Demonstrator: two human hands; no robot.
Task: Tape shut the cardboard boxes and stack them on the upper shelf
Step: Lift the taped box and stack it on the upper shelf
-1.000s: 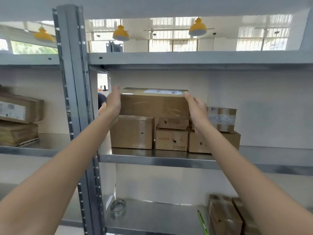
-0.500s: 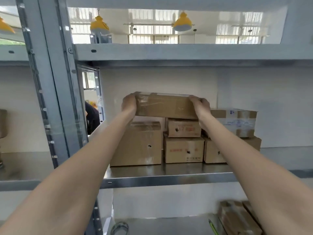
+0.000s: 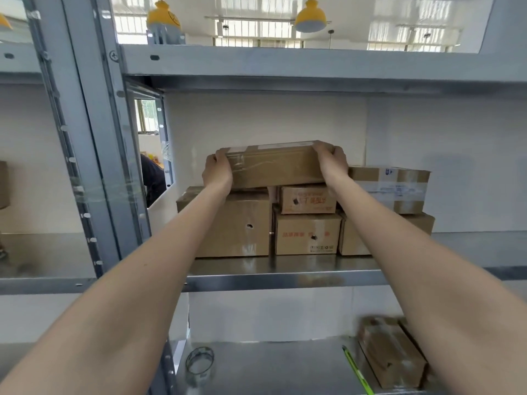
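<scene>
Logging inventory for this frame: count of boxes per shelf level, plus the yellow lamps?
Boxes on the upper shelf, including the held box: 6
Boxes on the lower shelf: 2, the rear one mostly hidden
Yellow lamps: 3, one cut off at the left edge
Total: 11

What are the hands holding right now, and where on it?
A long flat taped brown cardboard box: the left hand grips its left end, the right hand its right end, atop the stacked boxes.

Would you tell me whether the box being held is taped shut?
Shut: clear tape wraps the held box at its left end.
</scene>
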